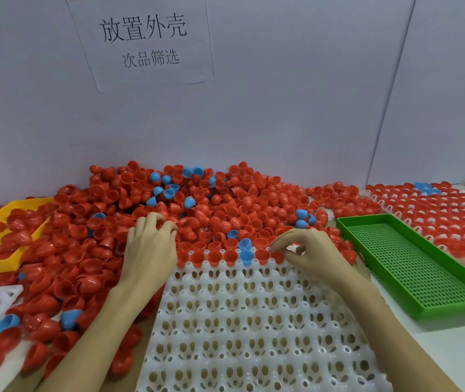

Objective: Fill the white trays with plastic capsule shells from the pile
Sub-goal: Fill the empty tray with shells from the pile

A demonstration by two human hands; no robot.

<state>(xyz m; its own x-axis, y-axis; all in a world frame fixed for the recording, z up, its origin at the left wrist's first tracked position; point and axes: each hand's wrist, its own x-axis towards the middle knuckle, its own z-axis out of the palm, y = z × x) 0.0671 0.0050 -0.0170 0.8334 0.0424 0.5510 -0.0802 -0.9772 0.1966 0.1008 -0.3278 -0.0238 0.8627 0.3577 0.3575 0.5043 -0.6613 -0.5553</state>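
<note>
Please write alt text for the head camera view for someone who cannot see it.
A person's right hand sets a red shell into the far row of a white tray, while the left hand reaches into the pile; a green tray sits right.

One head-worn camera looks forward and down, close over the white tray (254,321) toward the wall (282,108).

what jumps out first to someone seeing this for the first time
A huge pile of red capsule shells, dotted with a few blue ones, banked against the back wall. In front lies a white tray, only its far row filled, where the right hand pinches at a shell while the left hand digs into the pile. An empty green tray sits at right.
</note>
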